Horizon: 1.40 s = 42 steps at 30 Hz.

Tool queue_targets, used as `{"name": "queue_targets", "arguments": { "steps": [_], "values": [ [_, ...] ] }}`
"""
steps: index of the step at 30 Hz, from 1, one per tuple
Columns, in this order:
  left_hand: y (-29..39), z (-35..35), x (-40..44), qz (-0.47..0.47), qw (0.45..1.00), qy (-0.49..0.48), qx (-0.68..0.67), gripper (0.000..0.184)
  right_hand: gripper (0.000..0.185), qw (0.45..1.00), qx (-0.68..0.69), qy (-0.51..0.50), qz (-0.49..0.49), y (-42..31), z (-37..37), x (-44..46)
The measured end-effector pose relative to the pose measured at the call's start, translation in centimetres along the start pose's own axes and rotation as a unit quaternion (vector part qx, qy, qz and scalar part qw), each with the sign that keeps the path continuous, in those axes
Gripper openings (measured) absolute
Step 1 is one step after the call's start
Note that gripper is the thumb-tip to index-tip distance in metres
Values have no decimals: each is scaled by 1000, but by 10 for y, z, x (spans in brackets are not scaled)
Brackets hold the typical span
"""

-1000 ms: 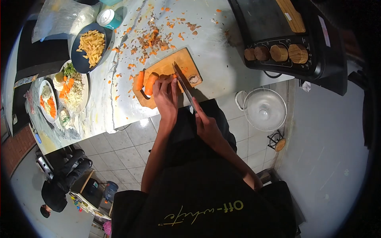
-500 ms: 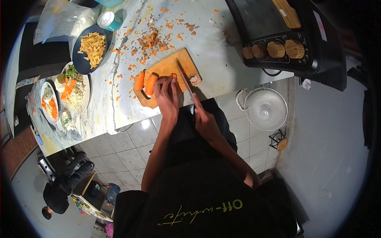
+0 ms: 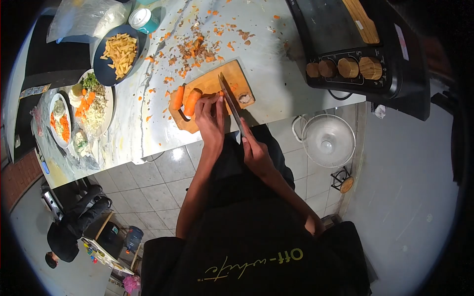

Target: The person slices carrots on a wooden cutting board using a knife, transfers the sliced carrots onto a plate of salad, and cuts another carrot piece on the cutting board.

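Observation:
On the wooden cutting board (image 3: 197,123) my left hand (image 3: 210,121) presses a carrot, mostly covered by its fingers, with an orange end showing by the fingertips. My right hand (image 3: 255,152) grips the handle of a knife (image 3: 230,101), whose blade lies across the board just right of that carrot end. Two more carrot pieces, one thick (image 3: 192,102) and one thinner (image 3: 178,98), rest left of my left hand. A pale round mark or piece (image 3: 244,98) shows near the board's right edge.
Peelings (image 3: 197,49) litter the counter behind the board. A dark bowl of cut fries (image 3: 120,55), plates of chopped vegetables (image 3: 109,118) and a teal-white cup (image 3: 143,20) are left. A black appliance (image 3: 365,89) stands right; a strainer (image 3: 328,140) is below. A person (image 3: 64,239) sits lower left.
The camera view has shifted slightly. The knife blade moved a little away from the carrot end, then back closer to it. Both hands keep their holds.

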<state>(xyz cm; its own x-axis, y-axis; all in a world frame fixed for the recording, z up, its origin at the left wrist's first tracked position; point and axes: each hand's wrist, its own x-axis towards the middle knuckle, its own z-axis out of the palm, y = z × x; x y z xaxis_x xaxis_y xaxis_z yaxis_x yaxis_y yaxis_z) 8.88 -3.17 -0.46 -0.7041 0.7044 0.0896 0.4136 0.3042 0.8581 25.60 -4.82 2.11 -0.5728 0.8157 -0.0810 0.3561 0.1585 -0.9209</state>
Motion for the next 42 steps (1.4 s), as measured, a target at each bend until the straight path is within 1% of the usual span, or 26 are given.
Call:
{"name": "queue_targets", "arguments": {
  "steps": [3, 7, 10, 12, 16, 18, 19, 21, 22, 24, 25, 27, 28, 30, 34, 37, 39, 40, 42],
  "values": [
    [0, 1, -1, -18, 1000, 0, -15, 15, 51, 1000, -16, 8, -16, 0, 1, -1],
    [0, 1, -1, -18, 1000, 1, -21, 16, 51, 1000, -11, 13, -23, 0, 2, -2],
    [0, 0, -1, -11, 1000, 0, -9, 16, 51, 1000, -17, 8, -21, -1, 2, -3],
    [-1, 1, -1, 0, 1000, 0, 2, 16, 52, 1000, -16, -11, 6, -2, 3, -3],
    [-4, 1, 0, 20, 1000, -6, -14, 15, 53, 1000, -25, 5, -5, 4, 10, 5],
    [-4, 0, -2, 3, 1000, -18, -5, 15, 49, 996, -66, 16, -55, 9, 8, 9],
    [-5, 0, -2, 4, 1000, -18, -4, 15, 49, 996, -66, 17, -55, 9, 7, 8],
    [-4, 3, -1, 36, 999, 7, -5, 16, 45, 975, -196, 39, -93, 11, 5, 9],
    [-4, 2, -1, 36, 999, 10, -5, 16, 45, 975, -196, 37, -95, 13, 6, 10],
    [-1, 3, -2, 22, 1000, 11, 8, 15, 42, 983, -98, 82, -132, 16, 6, 12],
    [2, 2, -2, 21, 1000, 11, 8, 15, 42, 983, -99, 82, -131, 14, 6, 11],
    [6, 0, -1, -15, 1000, 0, -19, 16, 43, 994, -40, 58, -89, 9, 6, 9],
    [5, 0, -2, -16, 1000, 0, -19, 16, 43, 994, -39, 57, -88, 7, 6, 9],
    [5, 0, -1, -38, 998, -11, -40, 17, 44, 998, -18, 20, -56, 4, 4, 9],
    [2, 0, -1, -21, 999, -6, -27, 18, 46, 998, -14, 21, -66, 5, 5, 9],
    [1, 1, -1, -28, 999, -6, -27, 18, 46, 999, 0, 15, -43, 3, 6, 5],
    [-2, 2, -1, 1, 1000, -4, 4, 17, 53, 1000, -14, -12, 1, 3, 8, 2],
    [-4, 2, -2, 1, 1000, -4, 5, 17, 53, 1000, -13, -11, 2, 5, 12, 2],
    [-5, 4, -1, 28, 1000, 7, 3, 16, 54, 994, -67, 42, -82, 11, 21, 6]
  ]
}}
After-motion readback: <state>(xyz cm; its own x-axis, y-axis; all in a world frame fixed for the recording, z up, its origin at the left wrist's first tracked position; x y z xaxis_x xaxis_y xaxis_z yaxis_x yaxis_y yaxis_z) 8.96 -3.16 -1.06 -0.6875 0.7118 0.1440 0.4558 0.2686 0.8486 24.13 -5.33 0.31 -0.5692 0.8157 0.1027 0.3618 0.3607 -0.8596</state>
